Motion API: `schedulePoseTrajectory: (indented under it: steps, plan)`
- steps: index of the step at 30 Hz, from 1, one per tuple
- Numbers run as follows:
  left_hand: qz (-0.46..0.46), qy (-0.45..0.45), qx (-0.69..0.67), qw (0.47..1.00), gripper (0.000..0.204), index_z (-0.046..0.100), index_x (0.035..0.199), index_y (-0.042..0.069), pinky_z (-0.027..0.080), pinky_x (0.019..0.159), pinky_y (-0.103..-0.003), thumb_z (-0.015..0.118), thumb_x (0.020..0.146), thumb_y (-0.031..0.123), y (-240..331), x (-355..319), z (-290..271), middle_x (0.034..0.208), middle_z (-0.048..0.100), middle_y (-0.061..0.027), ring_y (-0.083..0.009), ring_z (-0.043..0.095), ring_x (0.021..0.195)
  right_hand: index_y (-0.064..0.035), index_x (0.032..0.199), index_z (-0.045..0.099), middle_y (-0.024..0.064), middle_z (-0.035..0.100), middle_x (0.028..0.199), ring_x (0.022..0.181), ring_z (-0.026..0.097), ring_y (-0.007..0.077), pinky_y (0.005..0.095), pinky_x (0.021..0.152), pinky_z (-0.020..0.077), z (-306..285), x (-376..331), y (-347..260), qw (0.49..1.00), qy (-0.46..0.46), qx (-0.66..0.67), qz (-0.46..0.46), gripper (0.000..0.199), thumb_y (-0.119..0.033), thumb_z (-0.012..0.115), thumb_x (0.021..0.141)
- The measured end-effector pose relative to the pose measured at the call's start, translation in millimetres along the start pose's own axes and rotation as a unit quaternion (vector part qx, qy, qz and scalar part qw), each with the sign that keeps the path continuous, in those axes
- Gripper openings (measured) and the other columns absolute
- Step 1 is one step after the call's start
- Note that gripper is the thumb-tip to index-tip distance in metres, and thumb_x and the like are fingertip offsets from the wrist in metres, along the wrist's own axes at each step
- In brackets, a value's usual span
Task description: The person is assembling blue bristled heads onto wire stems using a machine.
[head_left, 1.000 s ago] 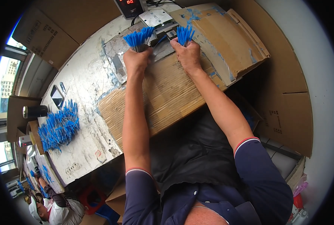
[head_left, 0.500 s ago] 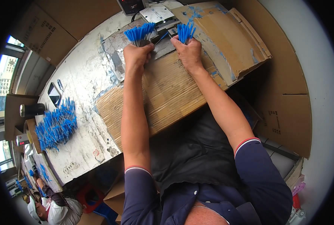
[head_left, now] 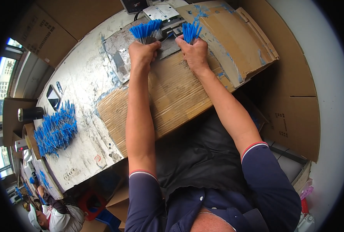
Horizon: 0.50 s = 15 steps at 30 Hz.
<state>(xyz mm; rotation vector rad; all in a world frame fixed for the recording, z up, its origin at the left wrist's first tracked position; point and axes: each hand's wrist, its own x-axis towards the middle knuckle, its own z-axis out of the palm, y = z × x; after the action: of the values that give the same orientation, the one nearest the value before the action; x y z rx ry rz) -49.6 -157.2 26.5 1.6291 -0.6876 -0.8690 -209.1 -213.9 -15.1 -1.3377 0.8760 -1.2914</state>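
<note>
A: Item one, left hand (head_left: 143,54): we logged it as a closed fist around a bundle of blue-tipped wires (head_left: 146,31), tips fanned upward, at the far edge of the cardboard sheet (head_left: 175,92).

B: Item two, right hand (head_left: 195,52): we recorded it likewise clenched, gripping a second blue-tipped bundle (head_left: 190,31), just beside the first, the two apart.

A: Both bundles stood before a grey metal device (head_left: 162,11) at the head of the bench (head_left: 83,89).

B: Item three: we noted a loose heap of blue wires (head_left: 56,129) lying well apart on the bench's left end, near a dark cylinder (head_left: 32,114).

A: Item four: cardboard panels (head_left: 291,112) on the right; another person's white cap (head_left: 34,218) below left.
</note>
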Motion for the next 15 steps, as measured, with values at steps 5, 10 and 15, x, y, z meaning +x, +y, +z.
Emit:
schedulePoseTrajectory:
  steps: [5,10,15]
  plan:
    - [0.0,-0.007,-0.008,1.0,0.014,0.07,0.07,-0.001,0.037,0.041,-0.028,0.081,0.077,0.005,-0.8,0.4,-1.0,0.056,0.06,-0.0045,-0.0117,0.051,0.044,-0.0032,0.085,0.07,-0.0027,0.066,0.075,0.069,0.057,0.0065,0.0262,0.067,0.0481,-0.6,-2.5,-4.0,0.999,0.006,0.004,0.037,0.012,-0.013,0.076,0.085]
    - [0.0,-0.002,-0.005,1.0,0.019,0.067,0.066,0.0,0.036,0.041,-0.028,0.081,0.077,0.006,-4.6,2.7,-2.3,0.056,0.06,-0.0051,-0.012,0.051,0.044,-0.0034,0.084,0.07,-0.0028,0.066,0.075,0.069,0.057,0.0064,0.0263,0.066,0.048,0.2,-3.9,-3.2,1.0,0.005,0.0,0.031,0.012,-0.013,0.076,0.085]
    - [0.001,-0.001,-0.004,1.0,0.02,0.066,0.066,0.0,0.036,0.041,-0.028,0.081,0.078,0.006,-4.2,3.3,-2.4,0.056,0.06,-0.0052,-0.0119,0.051,0.044,-0.0036,0.084,0.07,-0.0028,0.066,0.075,0.069,0.057,0.0065,0.0266,0.066,0.0483,-0.2,-3.0,-1.4,1.0,0.004,-0.003,0.021,0.011,-0.013,0.076,0.085]
